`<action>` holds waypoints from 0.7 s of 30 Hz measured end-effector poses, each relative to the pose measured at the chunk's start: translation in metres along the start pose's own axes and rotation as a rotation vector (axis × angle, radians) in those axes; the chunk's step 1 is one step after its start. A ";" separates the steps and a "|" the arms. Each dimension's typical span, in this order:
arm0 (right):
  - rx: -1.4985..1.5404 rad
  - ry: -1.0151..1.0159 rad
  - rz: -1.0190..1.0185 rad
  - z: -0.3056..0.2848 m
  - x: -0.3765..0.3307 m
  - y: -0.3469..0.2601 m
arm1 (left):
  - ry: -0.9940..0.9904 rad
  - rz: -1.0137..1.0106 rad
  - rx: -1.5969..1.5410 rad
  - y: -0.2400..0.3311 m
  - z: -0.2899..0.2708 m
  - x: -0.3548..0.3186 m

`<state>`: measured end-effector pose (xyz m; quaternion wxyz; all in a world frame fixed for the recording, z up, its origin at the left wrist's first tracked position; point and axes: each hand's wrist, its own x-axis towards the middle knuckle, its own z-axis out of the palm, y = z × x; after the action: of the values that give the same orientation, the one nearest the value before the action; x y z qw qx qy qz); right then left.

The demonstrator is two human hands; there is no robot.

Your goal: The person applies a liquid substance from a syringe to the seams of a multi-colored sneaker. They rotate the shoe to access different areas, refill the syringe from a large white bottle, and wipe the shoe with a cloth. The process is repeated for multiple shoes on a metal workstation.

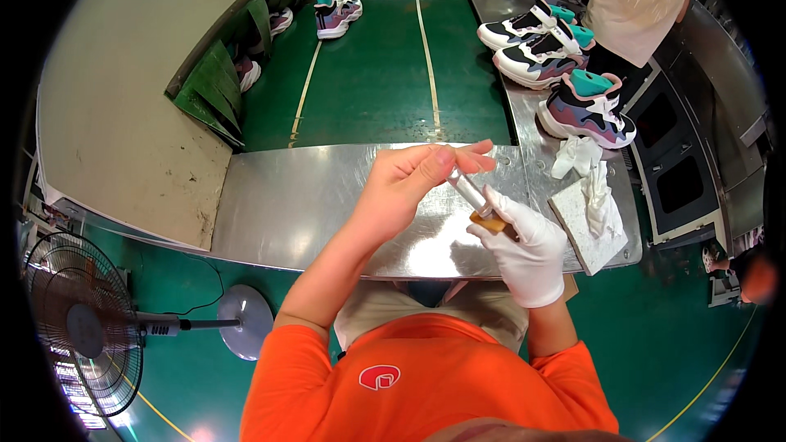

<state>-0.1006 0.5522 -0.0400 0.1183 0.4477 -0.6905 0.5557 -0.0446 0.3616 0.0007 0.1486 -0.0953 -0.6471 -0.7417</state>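
My bare left hand (pixel 409 184) pinches the upper end of a slim silver tube-shaped tool (pixel 469 192) between thumb and fingers, its other fingers pointing right. Around the tool's lower end closes my right hand (pixel 528 250), in a white glove. A yellow-brown piece (pixel 489 222) shows there between the gloved fingers; whether it is part of the tool I cannot tell. The tool slants down to the right above the steel tabletop (pixel 311 196).
Three sneakers with teal inserts, the nearest a purple-and-black one (pixel 585 110), stand on the right ledge by a white pad (pixel 585 225) and crumpled cloths (pixel 602 196). Another sneaker (pixel 336 12) sits on the green conveyor belt (pixel 368 82). A fan (pixel 86 331) stands left; a co-worker (pixel 634 4) far right.
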 end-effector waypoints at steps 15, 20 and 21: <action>0.129 -0.145 0.253 0.006 0.011 0.001 | 0.249 -0.016 -0.001 0.005 0.003 0.011; 0.121 -0.122 0.213 0.002 0.001 0.011 | 0.108 -0.074 0.025 0.004 0.005 0.010; 0.275 -0.178 0.379 -0.002 0.001 0.003 | 0.072 -0.079 0.021 0.003 0.002 0.006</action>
<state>-0.1042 0.5532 -0.0404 -0.1114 0.3691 -0.6877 0.6152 -0.0496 0.3626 0.0060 0.1434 -0.0411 -0.6524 -0.7431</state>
